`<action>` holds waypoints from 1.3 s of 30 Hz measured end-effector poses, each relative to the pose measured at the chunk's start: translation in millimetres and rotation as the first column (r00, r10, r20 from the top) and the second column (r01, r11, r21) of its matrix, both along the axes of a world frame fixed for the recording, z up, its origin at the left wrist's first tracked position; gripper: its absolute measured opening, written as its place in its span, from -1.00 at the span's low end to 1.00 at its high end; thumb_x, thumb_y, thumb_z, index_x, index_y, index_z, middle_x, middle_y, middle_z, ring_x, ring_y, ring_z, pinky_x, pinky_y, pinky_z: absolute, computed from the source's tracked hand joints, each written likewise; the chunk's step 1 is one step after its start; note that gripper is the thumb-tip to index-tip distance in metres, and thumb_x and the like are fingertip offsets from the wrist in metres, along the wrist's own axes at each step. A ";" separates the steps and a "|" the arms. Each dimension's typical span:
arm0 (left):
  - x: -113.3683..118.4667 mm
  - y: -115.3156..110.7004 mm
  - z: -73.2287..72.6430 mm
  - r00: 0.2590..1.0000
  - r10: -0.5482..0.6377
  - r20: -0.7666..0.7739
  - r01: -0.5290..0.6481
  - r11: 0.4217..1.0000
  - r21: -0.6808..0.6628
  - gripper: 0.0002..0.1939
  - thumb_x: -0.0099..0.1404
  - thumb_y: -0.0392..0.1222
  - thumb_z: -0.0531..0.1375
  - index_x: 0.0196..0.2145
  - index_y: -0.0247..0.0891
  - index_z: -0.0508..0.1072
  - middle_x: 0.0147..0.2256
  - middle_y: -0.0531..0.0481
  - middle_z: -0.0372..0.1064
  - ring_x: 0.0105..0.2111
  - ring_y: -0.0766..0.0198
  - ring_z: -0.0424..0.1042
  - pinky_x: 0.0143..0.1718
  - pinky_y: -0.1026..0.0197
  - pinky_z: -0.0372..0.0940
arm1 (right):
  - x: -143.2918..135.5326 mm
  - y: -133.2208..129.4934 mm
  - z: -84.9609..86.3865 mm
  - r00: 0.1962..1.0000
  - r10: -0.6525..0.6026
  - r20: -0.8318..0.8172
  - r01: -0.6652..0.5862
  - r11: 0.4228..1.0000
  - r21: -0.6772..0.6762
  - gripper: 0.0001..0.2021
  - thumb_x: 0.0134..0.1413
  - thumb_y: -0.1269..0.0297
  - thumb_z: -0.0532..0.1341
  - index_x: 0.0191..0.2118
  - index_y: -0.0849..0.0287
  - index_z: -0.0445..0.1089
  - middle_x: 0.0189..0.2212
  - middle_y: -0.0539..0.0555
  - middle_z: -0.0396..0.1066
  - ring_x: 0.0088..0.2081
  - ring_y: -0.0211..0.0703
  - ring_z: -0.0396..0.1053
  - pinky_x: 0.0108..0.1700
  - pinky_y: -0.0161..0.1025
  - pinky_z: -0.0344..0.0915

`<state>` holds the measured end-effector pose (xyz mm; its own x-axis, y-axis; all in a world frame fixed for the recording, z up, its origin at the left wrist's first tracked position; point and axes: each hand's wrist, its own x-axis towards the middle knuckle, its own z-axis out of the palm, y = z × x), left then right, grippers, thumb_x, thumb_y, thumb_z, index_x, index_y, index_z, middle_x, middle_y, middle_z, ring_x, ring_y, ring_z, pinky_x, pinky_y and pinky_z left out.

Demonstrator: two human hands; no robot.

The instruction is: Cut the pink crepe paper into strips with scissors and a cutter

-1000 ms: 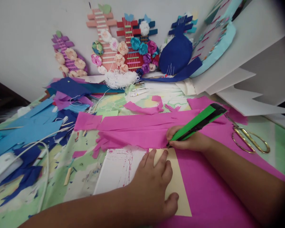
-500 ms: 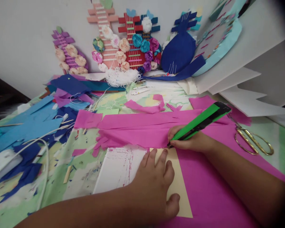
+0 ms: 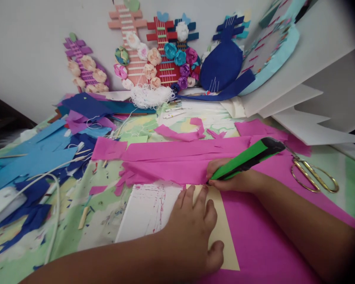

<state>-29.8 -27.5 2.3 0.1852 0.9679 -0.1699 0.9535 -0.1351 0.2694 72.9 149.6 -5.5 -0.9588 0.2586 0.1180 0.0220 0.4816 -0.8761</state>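
Note:
My left hand [image 3: 192, 228] lies flat with its fingers spread, pressing on a cream card [image 3: 225, 240] and the edge of a white sheet [image 3: 142, 209] marked with pink streaks. Under the card spreads bright pink paper [image 3: 254, 228]. Closed around a green and black pen-like tool [image 3: 242, 159], my right hand [image 3: 227, 177] rests just above the card's top edge. The tool's tip is at that edge, mostly hidden by the fingers. Pink strips [image 3: 165, 152] lie beyond both hands.
Gold-handled scissors [image 3: 313, 175] lie at the right. Blue paper scraps [image 3: 41, 154], a white cable [image 3: 59, 205] and a power strip [image 3: 6, 205] are at the left. Paper instruments with flowers [image 3: 165, 59] stand along the wall, and folded white boards [image 3: 307, 94] at the back right.
The tool in my right hand has tilted lower, and its tip has shifted slightly left along the card's top edge. My left hand stays in place.

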 end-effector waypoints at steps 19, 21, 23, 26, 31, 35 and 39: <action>0.1 1.6 4.1 1.000 0.006 0.022 -0.005 0.999 -0.054 -0.33 0.17 0.10 -0.10 0.11 -0.42 0.09 0.16 -0.38 -0.26 0.12 -0.31 -0.36 0.03 -0.27 -0.24 | 2.9 1.6 1.1 0.996 -0.036 -0.084 0.027 0.994 -0.109 -0.93 -0.09 0.35 0.17 -0.42 0.22 0.26 -0.51 0.01 0.34 -0.43 -0.29 0.33 -0.39 -0.32 0.31; 0.5 1.7 5.1 1.000 0.007 0.015 -0.006 0.998 -0.066 -0.33 0.17 0.10 -0.10 0.11 -0.42 0.09 0.16 -0.39 -0.25 0.11 -0.32 -0.35 0.03 -0.27 -0.24 | 3.2 1.3 0.3 0.996 -0.029 -0.079 0.020 0.993 -0.113 -0.92 -0.09 0.35 0.17 -0.41 0.22 0.26 -0.51 0.01 0.35 -0.43 -0.29 0.34 -0.39 -0.32 0.31; 0.9 1.5 5.6 1.000 0.005 0.012 -0.005 0.998 -0.058 -0.33 0.16 0.10 -0.09 0.11 -0.43 0.09 0.16 -0.39 -0.25 0.12 -0.32 -0.35 0.03 -0.26 -0.23 | 3.3 1.2 -0.3 0.996 -0.037 -0.077 0.030 0.995 -0.091 -0.92 -0.10 0.35 0.17 -0.41 0.21 0.26 -0.51 0.01 0.35 -0.43 -0.29 0.34 -0.39 -0.32 0.31; 0.8 1.2 5.4 1.000 0.006 0.008 -0.005 0.999 -0.046 -0.33 0.16 0.10 -0.10 0.11 -0.42 0.09 0.16 -0.37 -0.25 0.12 -0.31 -0.34 0.03 -0.26 -0.23 | 3.2 1.5 -0.2 0.995 -0.054 -0.088 0.048 0.997 -0.065 -0.92 -0.10 0.35 0.18 -0.42 0.21 0.27 -0.51 0.01 0.35 -0.43 -0.29 0.34 -0.38 -0.31 0.30; -0.8 1.5 2.1 1.000 0.004 0.001 -0.004 0.999 -0.032 -0.33 0.15 0.12 -0.09 0.10 -0.39 0.10 0.16 -0.34 -0.23 0.12 -0.30 -0.30 0.03 -0.25 -0.20 | 2.4 0.9 0.8 0.995 -0.058 -0.080 0.053 0.997 -0.062 -0.93 -0.10 0.34 0.17 -0.43 0.21 0.27 -0.52 0.00 0.34 -0.44 -0.30 0.32 -0.39 -0.32 0.29; -0.7 0.4 -2.3 1.000 0.006 -0.010 -0.006 1.000 0.004 -0.33 0.15 0.13 -0.08 0.11 -0.36 0.10 0.16 -0.30 -0.20 0.12 -0.29 -0.30 0.04 -0.24 -0.21 | 1.1 0.8 -0.9 0.998 -0.048 -0.031 0.046 0.998 -0.047 -0.93 -0.12 0.35 0.17 -0.43 0.21 0.27 -0.49 0.00 0.34 -0.43 -0.30 0.32 -0.36 -0.31 0.29; 0.0 -0.5 -2.7 1.000 0.006 -0.017 -0.006 1.000 0.011 -0.33 0.14 0.12 -0.07 0.10 -0.39 0.11 0.15 -0.34 -0.17 0.12 -0.31 -0.28 0.03 -0.25 -0.21 | 0.1 2.2 -4.2 1.000 -0.012 -0.004 0.012 1.000 -0.010 -0.91 -0.12 0.35 0.18 -0.40 0.20 0.29 -0.44 0.02 0.35 -0.38 -0.29 0.32 -0.29 -0.29 0.30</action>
